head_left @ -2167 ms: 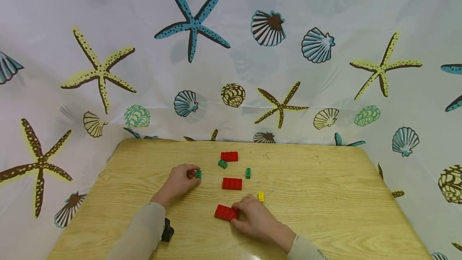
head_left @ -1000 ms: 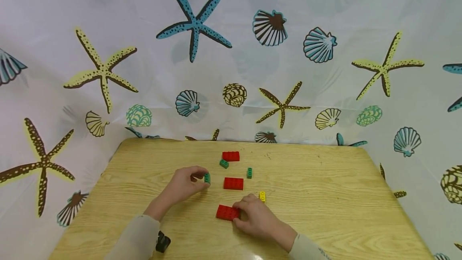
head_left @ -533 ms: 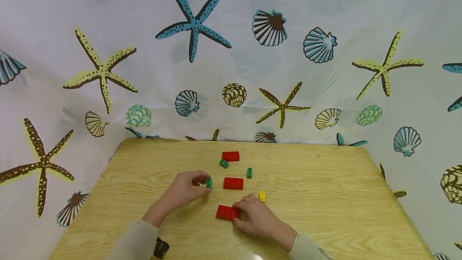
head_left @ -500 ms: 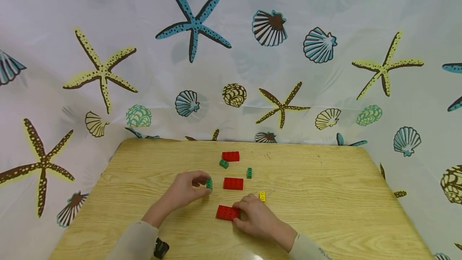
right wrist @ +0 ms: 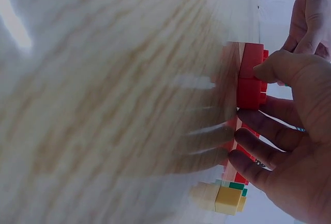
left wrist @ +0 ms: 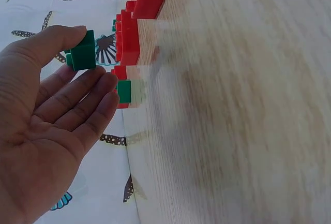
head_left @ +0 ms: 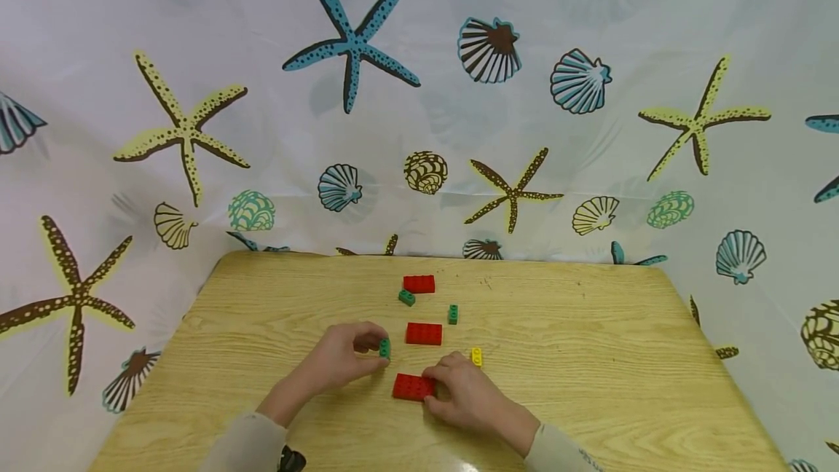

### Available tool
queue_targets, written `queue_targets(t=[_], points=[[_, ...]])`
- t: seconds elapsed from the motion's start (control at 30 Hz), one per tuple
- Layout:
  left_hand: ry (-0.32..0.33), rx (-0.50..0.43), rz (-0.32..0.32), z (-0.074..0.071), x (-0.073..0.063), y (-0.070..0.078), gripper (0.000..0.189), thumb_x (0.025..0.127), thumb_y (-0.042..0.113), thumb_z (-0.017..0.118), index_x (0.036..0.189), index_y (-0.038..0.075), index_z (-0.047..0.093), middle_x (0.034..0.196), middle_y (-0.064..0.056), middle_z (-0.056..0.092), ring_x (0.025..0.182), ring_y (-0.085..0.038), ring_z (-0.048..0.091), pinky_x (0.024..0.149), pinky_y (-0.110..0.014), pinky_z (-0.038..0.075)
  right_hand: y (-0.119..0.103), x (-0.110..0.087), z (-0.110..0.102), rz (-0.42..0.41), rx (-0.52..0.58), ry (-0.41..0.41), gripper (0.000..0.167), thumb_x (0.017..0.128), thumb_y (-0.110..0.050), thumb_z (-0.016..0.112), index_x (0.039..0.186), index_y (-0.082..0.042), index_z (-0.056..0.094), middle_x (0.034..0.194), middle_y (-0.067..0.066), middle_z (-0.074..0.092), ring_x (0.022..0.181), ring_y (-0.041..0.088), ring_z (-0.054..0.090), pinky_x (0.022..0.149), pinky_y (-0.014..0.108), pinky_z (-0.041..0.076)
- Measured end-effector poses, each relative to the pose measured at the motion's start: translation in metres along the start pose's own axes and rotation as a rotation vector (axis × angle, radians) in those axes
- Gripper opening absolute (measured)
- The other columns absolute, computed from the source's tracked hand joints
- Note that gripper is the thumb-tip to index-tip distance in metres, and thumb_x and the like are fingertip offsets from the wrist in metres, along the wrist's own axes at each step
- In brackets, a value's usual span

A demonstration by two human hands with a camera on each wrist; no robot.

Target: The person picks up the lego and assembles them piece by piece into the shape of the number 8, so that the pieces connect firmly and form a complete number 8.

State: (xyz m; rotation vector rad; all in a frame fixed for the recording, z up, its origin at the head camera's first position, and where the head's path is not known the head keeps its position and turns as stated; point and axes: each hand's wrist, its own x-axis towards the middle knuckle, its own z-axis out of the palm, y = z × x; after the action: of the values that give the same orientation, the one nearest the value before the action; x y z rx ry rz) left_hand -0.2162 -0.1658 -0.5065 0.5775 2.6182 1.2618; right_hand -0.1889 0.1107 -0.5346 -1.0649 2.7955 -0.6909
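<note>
My left hand (head_left: 341,357) pinches a small green toy brick (head_left: 384,349) between thumb and fingertips. In the left wrist view that green brick (left wrist: 84,53) sits above the tabletop, its studs turned toward the palm. My right hand (head_left: 468,393) holds the right end of the nearest red toy brick (head_left: 409,387), which lies on the table studs up. The right wrist view shows the thumb against the side of this red brick (right wrist: 251,79), the other fingers reaching round its end. The green brick is just up and left of the held red one.
Farther back on the wooden table (head_left: 590,355) lie a middle red brick (head_left: 424,333), a far red brick (head_left: 419,283), a green brick (head_left: 406,298) touching the far one, another green brick (head_left: 453,315) and a yellow brick (head_left: 476,357). A patterned cloth (head_left: 419,108) hangs behind.
My left hand has carried the green brick right and toward the near red brick, from its place at the left. My right hand has stayed on the red brick.
</note>
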Motion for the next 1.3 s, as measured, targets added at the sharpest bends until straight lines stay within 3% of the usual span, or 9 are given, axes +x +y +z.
queue_targets(t=[0.57, 1.3], points=[[-0.069, -0.048, -0.016, 0.014, -0.011, 0.001, 0.036, 0.092, 0.024, 0.084, 0.121, 0.007, 0.072, 0.11, 0.003, 0.075, 0.107, -0.02, 0.072, 0.096, -0.043, 0.06, 0.001, 0.0, 0.0, 0.002, 0.003, 0.001, 0.032, 0.097, -0.025, 0.072, 0.124, -0.007, 0.075, 0.114, 0.002, 0.074, 0.11, 0.015, 0.062, 0.098, 0.031, 0.054], [-0.086, -0.018, 0.071, 0.024, -0.016, -0.002, 0.035, 0.091, 0.024, 0.085, 0.119, 0.007, 0.072, 0.111, 0.002, 0.076, 0.104, -0.02, 0.074, 0.095, -0.046, 0.06, 0.0, 0.001, -0.001, 0.007, -0.014, -0.011, 0.032, 0.098, -0.026, 0.072, 0.125, -0.008, 0.075, 0.116, 0.002, 0.073, 0.112, 0.016, 0.062, 0.099, 0.032, 0.055]])
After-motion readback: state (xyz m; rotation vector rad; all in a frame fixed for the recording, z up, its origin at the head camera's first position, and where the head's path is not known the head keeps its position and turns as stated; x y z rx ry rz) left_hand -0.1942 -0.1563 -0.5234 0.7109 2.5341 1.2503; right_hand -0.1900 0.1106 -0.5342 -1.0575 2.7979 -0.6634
